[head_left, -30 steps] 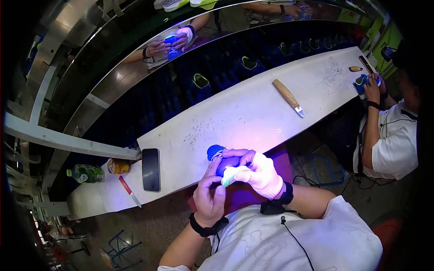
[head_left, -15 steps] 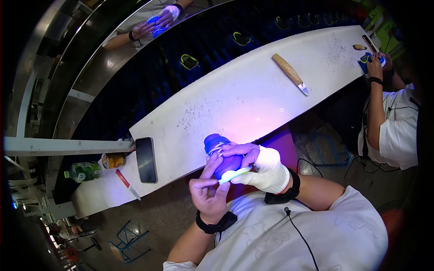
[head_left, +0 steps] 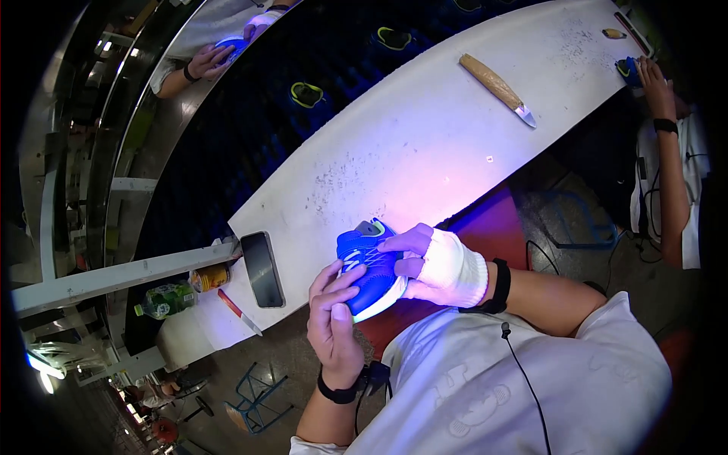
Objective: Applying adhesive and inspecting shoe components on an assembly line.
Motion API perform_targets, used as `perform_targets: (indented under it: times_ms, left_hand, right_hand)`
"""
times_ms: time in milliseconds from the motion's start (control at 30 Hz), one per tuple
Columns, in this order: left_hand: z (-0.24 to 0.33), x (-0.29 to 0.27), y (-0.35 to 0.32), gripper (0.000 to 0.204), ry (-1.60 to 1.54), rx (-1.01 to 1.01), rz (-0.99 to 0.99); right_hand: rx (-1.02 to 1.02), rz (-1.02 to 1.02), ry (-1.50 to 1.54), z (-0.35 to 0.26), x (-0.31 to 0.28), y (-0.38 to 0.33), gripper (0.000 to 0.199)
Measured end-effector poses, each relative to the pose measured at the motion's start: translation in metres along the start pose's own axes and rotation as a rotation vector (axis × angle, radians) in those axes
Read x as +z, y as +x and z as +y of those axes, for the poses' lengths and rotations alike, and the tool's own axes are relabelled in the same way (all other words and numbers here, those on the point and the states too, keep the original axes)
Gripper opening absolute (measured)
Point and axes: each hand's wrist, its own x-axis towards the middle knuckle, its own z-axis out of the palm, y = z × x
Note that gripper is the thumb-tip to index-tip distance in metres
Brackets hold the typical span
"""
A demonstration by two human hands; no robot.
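Observation:
Both my hands hold a blue sports shoe (head_left: 370, 267) with white laces and a pale sole, at the near edge of the white worktable (head_left: 425, 144). My left hand (head_left: 334, 315) grips its near side with the fingers on the toe. My right hand (head_left: 440, 262), in a white fingerless glove with a black wristband, clasps the far side, fingers across the laces. Violet light glows on the shoe and on the table around it.
A black phone (head_left: 262, 268) lies left of the shoe, with a red-handled knife (head_left: 240, 312), a can (head_left: 210, 277) and a green bottle (head_left: 168, 299) beyond. A wooden-handled knife (head_left: 497, 87) lies further along. A person at the right (head_left: 667, 144) and another across the dark belt (head_left: 220, 57) handle blue shoes.
The shoe has turned so its laced top now faces me. My right hand has shifted over the laces. The view has swung closer to the table.

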Motion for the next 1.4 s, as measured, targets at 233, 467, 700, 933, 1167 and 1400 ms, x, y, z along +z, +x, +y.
perform_targets:
  times_ms: [233, 467, 700, 933, 1167, 1400]
  left_hand:
    - [-0.025, -0.023, -0.001, 0.063, 0.258, 0.245, -0.145]
    - [-0.034, -0.041, -0.019, 0.053, 0.137, 0.131, -0.121]
    - [-0.023, -0.026, -0.022, 0.088, 0.196, -0.444, 0.004]
    - [-0.026, -0.018, -0.02, 0.087, 0.206, -0.472, 0.021]
    - [-0.007, -0.008, 0.001, 0.069, 0.105, -0.13, -0.205]
    - [-0.053, 0.048, -0.015, 0.041, 0.107, 0.144, -0.072]
  right_hand:
    - [-0.133, -0.102, -0.058, 0.012, 0.003, 0.016, 0.036]
    - [-0.207, -0.025, 0.035, 0.026, 0.041, 0.018, 0.051]
    - [-0.297, 0.066, -0.06, 0.034, 0.085, 0.006, 0.046]
    - [-0.249, 0.114, -0.085, 0.028, 0.076, -0.004, 0.04]
    - [0.039, 0.249, 0.191, 0.005, 0.011, -0.005, 0.064]
    - [-0.027, -0.066, 0.205, -0.012, -0.04, 0.012, 0.062]
